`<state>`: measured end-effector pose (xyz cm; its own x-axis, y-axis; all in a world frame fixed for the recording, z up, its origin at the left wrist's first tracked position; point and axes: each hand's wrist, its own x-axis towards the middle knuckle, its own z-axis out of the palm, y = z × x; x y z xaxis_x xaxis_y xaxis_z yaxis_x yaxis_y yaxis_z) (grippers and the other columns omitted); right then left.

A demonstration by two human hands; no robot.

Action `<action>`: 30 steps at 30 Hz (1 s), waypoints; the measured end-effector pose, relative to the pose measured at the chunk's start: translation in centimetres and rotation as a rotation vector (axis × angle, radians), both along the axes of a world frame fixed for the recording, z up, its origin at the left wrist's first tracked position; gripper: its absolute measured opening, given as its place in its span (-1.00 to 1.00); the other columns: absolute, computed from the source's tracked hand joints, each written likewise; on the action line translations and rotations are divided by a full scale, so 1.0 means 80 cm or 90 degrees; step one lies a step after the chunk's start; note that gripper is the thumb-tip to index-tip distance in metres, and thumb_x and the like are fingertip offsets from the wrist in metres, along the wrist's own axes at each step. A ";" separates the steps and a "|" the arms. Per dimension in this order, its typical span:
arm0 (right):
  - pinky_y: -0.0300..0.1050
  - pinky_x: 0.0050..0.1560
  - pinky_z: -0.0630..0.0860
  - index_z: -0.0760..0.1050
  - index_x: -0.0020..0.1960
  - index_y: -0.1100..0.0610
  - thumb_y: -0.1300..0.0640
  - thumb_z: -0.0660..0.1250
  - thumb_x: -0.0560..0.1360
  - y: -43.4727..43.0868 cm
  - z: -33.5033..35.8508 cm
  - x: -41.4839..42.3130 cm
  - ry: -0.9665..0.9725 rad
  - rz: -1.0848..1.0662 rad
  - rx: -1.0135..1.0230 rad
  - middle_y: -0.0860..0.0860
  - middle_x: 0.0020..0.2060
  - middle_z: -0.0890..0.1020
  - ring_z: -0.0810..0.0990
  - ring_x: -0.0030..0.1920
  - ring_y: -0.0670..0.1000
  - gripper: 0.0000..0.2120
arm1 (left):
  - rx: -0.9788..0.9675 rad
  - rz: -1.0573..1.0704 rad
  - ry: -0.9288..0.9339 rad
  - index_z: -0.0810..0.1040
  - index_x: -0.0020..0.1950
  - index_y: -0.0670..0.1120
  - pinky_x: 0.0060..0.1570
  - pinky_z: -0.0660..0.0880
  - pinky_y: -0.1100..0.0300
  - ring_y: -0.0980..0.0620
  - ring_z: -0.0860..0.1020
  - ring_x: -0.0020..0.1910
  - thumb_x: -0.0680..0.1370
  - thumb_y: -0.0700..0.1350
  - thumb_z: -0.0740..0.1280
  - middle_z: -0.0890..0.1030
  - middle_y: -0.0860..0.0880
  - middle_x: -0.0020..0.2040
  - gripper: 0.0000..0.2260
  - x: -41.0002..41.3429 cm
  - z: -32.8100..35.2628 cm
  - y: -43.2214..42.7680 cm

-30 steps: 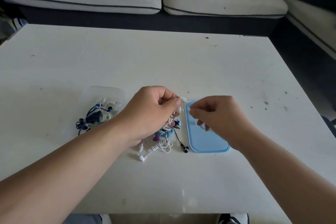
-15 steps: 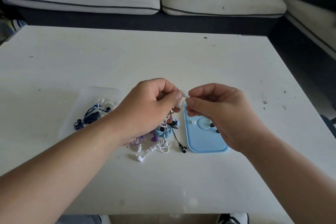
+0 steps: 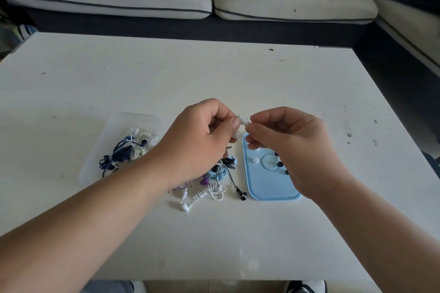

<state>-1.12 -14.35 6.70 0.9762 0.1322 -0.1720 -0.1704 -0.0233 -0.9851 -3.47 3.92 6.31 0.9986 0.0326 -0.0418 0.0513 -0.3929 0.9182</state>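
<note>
Pinching a white earbud (image 3: 242, 119) in mid-air, just above the far end of the blue lid (image 3: 269, 188). Gripping its body in the left hand (image 3: 202, 135), fingers curled, and nipping its end with the right hand (image 3: 290, 147), thumb and forefinger. Looking about midway: spotting a few loose tips (image 3: 256, 160) on the lid, leaving a tangled pile (image 3: 214, 181) beside it, maybe more in the clear tub (image 3: 133, 123).

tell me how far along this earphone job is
Looks partly done: a few small tips lie on the blue lid and a bundle of earphones sits in the clear tub. In hand: left hand and right hand pinch a white earbud between them. To do: a loose tangle of earphones on the table.
</note>
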 end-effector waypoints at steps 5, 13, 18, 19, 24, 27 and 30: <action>-0.37 -0.41 0.47 0.63 -0.10 0.22 0.39 0.51 0.46 0.003 0.005 -0.005 -0.049 -0.018 -0.018 0.16 -0.28 0.72 0.70 -0.33 0.01 -0.88 | 0.048 -0.001 -0.041 0.58 -0.03 0.00 -0.20 0.63 0.15 0.06 0.67 -0.30 0.66 -0.09 0.34 0.73 0.05 -0.16 -0.92 -0.002 -0.004 -0.001; -0.25 -0.24 0.57 0.60 -0.14 0.20 0.39 0.50 0.46 0.007 0.001 -0.007 -0.070 -0.020 -0.035 0.18 -0.29 0.72 0.72 -0.30 0.08 -0.86 | 0.097 -0.008 -0.105 0.53 -0.04 -0.04 -0.21 0.54 0.02 0.02 0.59 -0.32 0.67 -0.13 0.33 0.69 0.01 -0.19 -0.91 -0.005 -0.010 -0.007; -0.16 -0.18 0.64 0.62 -0.09 0.21 0.43 0.51 0.44 0.010 0.001 -0.007 -0.033 -0.039 0.037 0.15 -0.28 0.73 0.74 -0.28 0.13 -0.84 | 0.070 -0.005 -0.111 0.54 -0.02 -0.05 -0.19 0.57 0.05 0.10 0.62 -0.28 0.67 -0.13 0.31 0.69 0.05 -0.17 -0.92 -0.003 -0.012 -0.006; -0.17 -0.19 0.64 0.62 -0.09 0.22 0.43 0.51 0.44 0.010 0.001 -0.007 -0.025 -0.043 0.048 0.15 -0.28 0.73 0.74 -0.28 0.13 -0.84 | 0.071 -0.005 -0.113 0.54 -0.02 -0.05 -0.19 0.57 0.05 0.07 0.62 -0.28 0.67 -0.13 0.31 0.69 0.06 -0.17 -0.92 -0.003 -0.013 -0.006; -0.13 -0.14 0.66 0.63 -0.01 0.24 0.43 0.46 0.49 0.011 0.000 -0.008 -0.004 -0.046 0.085 0.18 -0.23 0.74 0.75 -0.23 0.15 -0.86 | 0.081 -0.007 -0.118 0.54 -0.01 -0.05 -0.27 0.51 0.24 0.16 0.61 -0.27 0.67 -0.12 0.30 0.70 0.06 -0.17 -0.92 -0.002 -0.014 -0.006; -0.10 -0.12 0.65 0.61 0.04 0.26 0.42 0.44 0.50 0.009 -0.002 -0.004 0.048 -0.040 0.153 0.20 -0.21 0.71 0.72 -0.24 0.14 -0.85 | 0.037 -0.008 -0.080 0.55 -0.02 -0.05 -0.32 0.46 0.39 0.20 0.58 -0.36 0.68 -0.13 0.30 0.71 0.05 -0.16 -0.91 -0.001 -0.008 -0.005; -0.13 -0.17 0.64 0.60 0.11 0.32 0.40 0.41 0.51 0.005 -0.004 0.001 0.097 0.008 0.206 0.24 -0.17 0.69 0.68 -0.26 0.10 -0.83 | -0.025 -0.008 -0.039 0.59 -0.01 -0.04 -0.29 0.54 0.26 0.10 0.62 -0.35 0.68 -0.11 0.32 0.72 0.03 -0.19 -0.91 0.000 -0.003 -0.002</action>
<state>-1.04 -13.94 6.37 0.9404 0.2161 -0.2626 -0.3177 0.2833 -0.9049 -3.47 3.74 6.09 0.9997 0.0190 0.0181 -0.0101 -0.3573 0.9339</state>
